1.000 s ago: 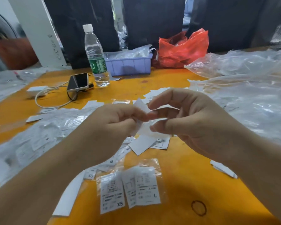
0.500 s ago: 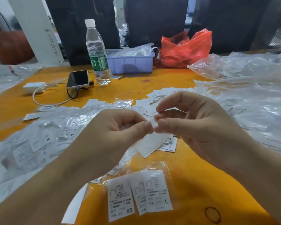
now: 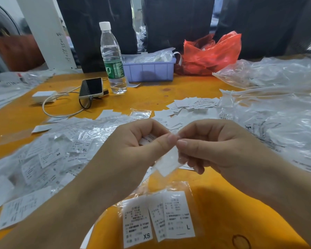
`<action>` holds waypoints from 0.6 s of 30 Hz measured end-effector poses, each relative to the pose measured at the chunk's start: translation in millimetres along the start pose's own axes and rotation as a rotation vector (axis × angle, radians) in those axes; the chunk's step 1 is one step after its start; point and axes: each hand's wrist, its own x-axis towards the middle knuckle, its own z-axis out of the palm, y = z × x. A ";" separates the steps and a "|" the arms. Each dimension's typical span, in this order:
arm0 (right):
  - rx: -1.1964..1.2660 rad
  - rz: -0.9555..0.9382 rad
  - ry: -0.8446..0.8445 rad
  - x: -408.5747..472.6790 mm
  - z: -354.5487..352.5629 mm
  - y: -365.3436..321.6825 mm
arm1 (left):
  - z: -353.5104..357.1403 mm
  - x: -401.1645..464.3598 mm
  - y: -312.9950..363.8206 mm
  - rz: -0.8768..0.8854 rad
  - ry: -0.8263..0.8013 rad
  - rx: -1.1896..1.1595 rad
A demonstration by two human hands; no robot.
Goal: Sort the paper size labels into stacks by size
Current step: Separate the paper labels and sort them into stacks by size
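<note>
My left hand (image 3: 133, 150) and my right hand (image 3: 214, 146) meet above the middle of the orange table (image 3: 151, 97). Both pinch a small white paper size label (image 3: 167, 164), which hangs between their thumbs and forefingers. A bit of printed label (image 3: 148, 138) shows inside my left palm. Just below lie bagged labels marked XS (image 3: 136, 223) and L (image 3: 178, 214). A heap of bagged labels (image 3: 48, 155), some marked M and XL, covers the left. Loose white labels (image 3: 190, 104) lie scattered further back.
A water bottle (image 3: 112, 60), a phone (image 3: 91, 88) with a white charger and cable (image 3: 43, 97), a lilac bin (image 3: 149, 69) and a red plastic bag (image 3: 210, 53) stand at the back. Clear plastic bags (image 3: 276, 105) pile up on the right.
Both hands have drawn their fingertips closer together on the label and lowered slightly; the label now hangs lower between them. The view has shifted a little.
</note>
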 end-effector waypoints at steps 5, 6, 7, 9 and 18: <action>0.121 0.040 0.117 7.4 2.0 4.4 | 1.2 -0.4 1.2 -0.015 -0.006 -0.129; 0.143 0.050 0.118 8.4 1.9 5.1 | 1.7 -1.0 2.2 -0.003 -0.025 -0.136; 0.158 0.058 0.101 9.0 1.8 5.8 | 2.8 -1.8 3.3 0.017 -0.050 -0.137; 0.191 0.059 0.035 9.0 3.9 6.4 | 5.4 -3.2 5.5 0.054 -0.092 -0.128; 0.367 0.098 0.068 8.8 2.7 4.8 | 9.3 -4.0 0.4 0.035 -0.108 -0.117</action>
